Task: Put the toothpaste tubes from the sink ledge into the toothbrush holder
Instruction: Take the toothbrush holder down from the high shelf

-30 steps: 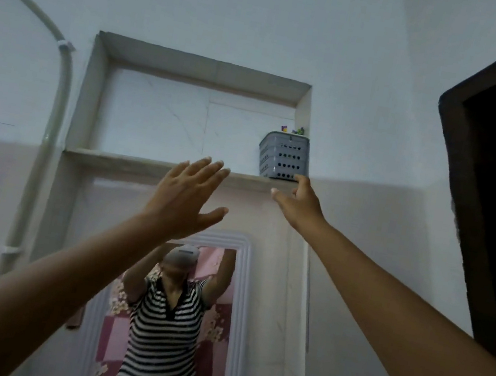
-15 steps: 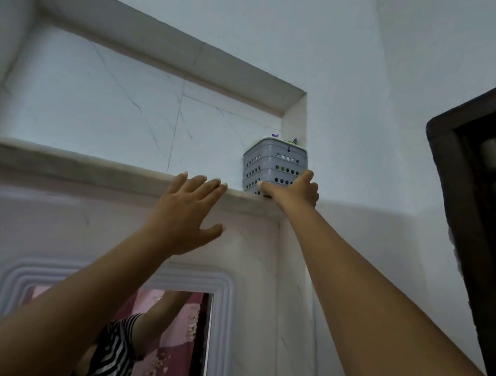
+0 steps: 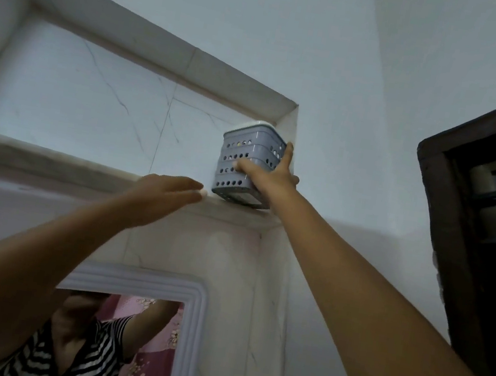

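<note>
A grey perforated toothbrush holder (image 3: 247, 155) stands at the right end of a high marble niche shelf (image 3: 50, 156), tipped forward so part of its underside shows past the shelf edge. My right hand (image 3: 269, 176) grips its right front corner, thumb on the front, fingers up the side. My left hand (image 3: 164, 197) reaches flat toward the shelf edge just left of the holder, fingers apart, holding nothing. No toothpaste tubes are in sight, and the holder's contents are hidden from below.
The niche sits above a white-framed mirror (image 3: 190, 295) that reflects a person in a striped shirt with arms raised. A dark wooden door frame (image 3: 440, 198) stands to the right. Bare white wall surrounds the niche.
My right hand moved up from the holder's base to grip its corner, and the holder now tilts off the shelf edge. My left hand shifted right toward the holder. The view came closer.
</note>
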